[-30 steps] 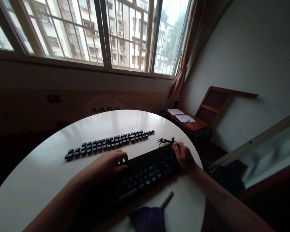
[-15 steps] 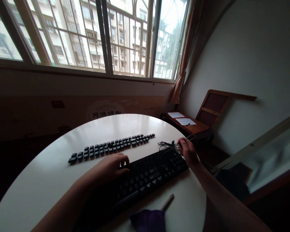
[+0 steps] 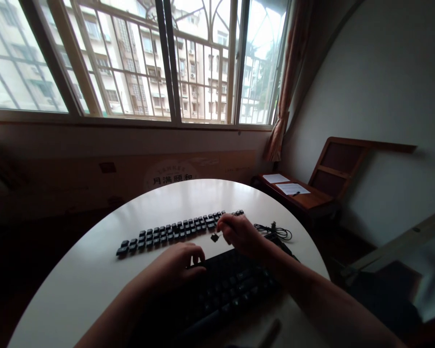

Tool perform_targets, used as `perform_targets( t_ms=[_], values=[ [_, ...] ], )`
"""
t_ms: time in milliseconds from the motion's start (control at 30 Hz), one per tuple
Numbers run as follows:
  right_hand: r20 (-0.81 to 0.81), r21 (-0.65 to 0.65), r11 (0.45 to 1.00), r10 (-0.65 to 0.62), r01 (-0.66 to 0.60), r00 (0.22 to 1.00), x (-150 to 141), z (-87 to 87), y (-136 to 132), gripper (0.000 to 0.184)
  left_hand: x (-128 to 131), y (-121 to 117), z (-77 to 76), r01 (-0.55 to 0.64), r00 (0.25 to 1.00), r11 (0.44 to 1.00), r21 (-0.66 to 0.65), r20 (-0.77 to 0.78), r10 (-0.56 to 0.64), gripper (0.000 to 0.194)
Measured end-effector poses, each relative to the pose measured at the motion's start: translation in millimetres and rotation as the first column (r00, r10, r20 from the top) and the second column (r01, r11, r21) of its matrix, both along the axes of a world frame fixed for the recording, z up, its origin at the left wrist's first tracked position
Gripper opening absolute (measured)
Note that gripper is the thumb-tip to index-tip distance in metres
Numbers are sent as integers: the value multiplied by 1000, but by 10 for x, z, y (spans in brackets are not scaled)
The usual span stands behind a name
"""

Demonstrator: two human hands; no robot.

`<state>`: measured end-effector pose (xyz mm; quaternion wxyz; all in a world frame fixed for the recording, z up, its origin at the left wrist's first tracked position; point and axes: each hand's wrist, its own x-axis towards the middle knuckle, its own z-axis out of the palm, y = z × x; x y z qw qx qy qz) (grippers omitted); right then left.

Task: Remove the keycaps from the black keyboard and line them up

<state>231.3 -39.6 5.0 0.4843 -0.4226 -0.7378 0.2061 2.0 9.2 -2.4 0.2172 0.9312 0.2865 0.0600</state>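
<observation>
A black keyboard (image 3: 235,282) lies in front of me on the round white table. My left hand (image 3: 184,261) rests at its far left edge, thumb and bent fingers closed around that edge. Above the keyboard's far side, my right hand (image 3: 237,232) pinches a thin wire keycap puller (image 3: 219,234); most of the tool is hidden by the fingers. A dark keycap (image 3: 214,237) is at the wire's end, just short of the rows. Those loose black keycaps (image 3: 166,234) lie in slanting rows beyond the keyboard, partly covered by my right hand.
A coiled black cable (image 3: 281,232) lies at the keyboard's far right. Near the front edge is a blurred, dark stick-like object (image 3: 270,333). Past the table stands a wooden chair (image 3: 315,199) with papers (image 3: 293,188) and a pen on it, below the window.
My right hand has swung left from beside the cable to the keycap rows, carrying the keycap puller. My left hand keeps its place on the keyboard. The view has shifted slightly.
</observation>
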Motion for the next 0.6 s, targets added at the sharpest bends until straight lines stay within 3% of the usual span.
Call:
perform_targets(
  t_ms=[167, 333, 467, 600],
  values=[
    [190, 73, 990, 108, -123, 976, -67, -83, -151, 14, 32, -30, 41, -91, 993, 995, -28, 67, 93, 31],
    [226, 190, 953, 193, -238, 955, -76, -71, -186, 11, 62, -28, 35, 15, 987, 998, -62, 162, -5, 33],
    [283, 298, 936, 102, -189, 954, -82, -88, -197, 12, 74, -9, -7, -24, 982, 996, -83, 187, 39, 40],
    [278, 400, 916, -86, -34, 957, -58, -41, -206, 15, 77, 13, -25, -72, 978, 992, -108, 189, 91, 45]
  ],
)
